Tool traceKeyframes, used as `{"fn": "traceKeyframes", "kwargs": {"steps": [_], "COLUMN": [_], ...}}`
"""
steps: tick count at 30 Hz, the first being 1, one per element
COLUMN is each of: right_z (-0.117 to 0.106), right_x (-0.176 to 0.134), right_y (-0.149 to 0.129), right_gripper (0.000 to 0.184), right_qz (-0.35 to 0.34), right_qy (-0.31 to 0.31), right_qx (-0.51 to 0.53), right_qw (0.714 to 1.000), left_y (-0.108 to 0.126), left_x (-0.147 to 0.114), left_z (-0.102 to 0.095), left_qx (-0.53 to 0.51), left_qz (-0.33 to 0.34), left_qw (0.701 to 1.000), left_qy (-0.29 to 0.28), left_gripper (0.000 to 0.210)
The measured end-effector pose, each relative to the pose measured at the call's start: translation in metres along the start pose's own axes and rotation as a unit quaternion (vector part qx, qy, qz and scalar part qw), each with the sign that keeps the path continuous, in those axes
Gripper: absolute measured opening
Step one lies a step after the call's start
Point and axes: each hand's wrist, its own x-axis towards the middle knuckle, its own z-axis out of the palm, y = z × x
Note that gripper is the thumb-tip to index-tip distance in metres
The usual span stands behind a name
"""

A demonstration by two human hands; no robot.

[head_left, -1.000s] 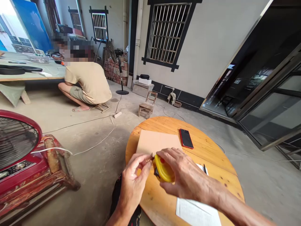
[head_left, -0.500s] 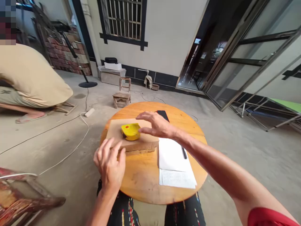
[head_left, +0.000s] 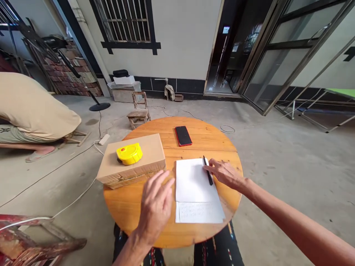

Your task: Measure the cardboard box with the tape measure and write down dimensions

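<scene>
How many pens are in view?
1: the black pen lies near the right edge of the white paper, with the right hand at it. Any under the paper would be hidden.

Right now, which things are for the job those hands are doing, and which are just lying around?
Probably for the job:
black pen, at the right hand's fingertips
paper, under the pen
cardboard box, near the left hand
yellow tape measure, on the box

Probably just lying around:
phone, on the table
little wooden chair, on the floor
</scene>
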Motion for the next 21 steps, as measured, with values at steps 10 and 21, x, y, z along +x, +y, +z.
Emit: {"fn": "traceKeyframes", "kwargs": {"steps": [10,21], "right_z": [0.025,-0.008], "right_x": [-0.01,-0.028], "right_y": [0.018,-0.009], "right_gripper": [0.026,0.017], "right_qz": [-0.086,0.189], "right_qy": [0.053,0.275], "right_qx": [0.002,0.472], "right_qw": [0.995,0.816], "left_y": [0.016,0.024], "left_x": [0.036,0.041], "left_z": [0.086,0.111], "left_qx": [-0.024,-0.006], "left_qz": [0.089,0.033], "left_qw": [0.942,0.942], "left_qy": [-0.323,-0.333], "left_gripper": [0.023,0.018]}}
